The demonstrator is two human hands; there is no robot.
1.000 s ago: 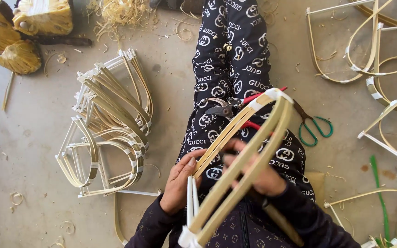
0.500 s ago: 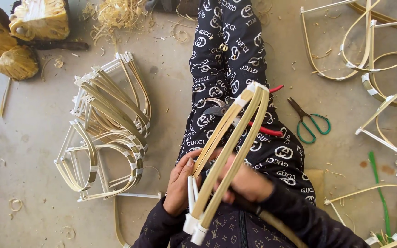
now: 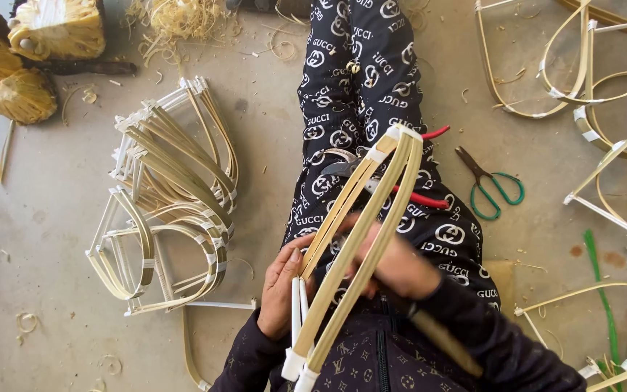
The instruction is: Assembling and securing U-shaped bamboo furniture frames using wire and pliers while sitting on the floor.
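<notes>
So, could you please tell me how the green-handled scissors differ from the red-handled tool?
The green-handled scissors lie on the concrete floor, fully in view. The red-handled tool rests on the person's lap, partly hidden behind the bamboo frame. Neither is in the hands.

Right hand [image 3: 393, 265] motion-blurred, fingers unclear behind bamboo frame [image 3: 357, 247]; red-handled pliers [image 3: 419, 196] half hidden; frame's lower end cut off.

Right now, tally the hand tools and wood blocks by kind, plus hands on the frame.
Green-handled scissors: 1
Red-handled pliers: 1
Wood blocks: 3
Hands on the bamboo frame: 2, left hand and right hand
Total: 7
</notes>
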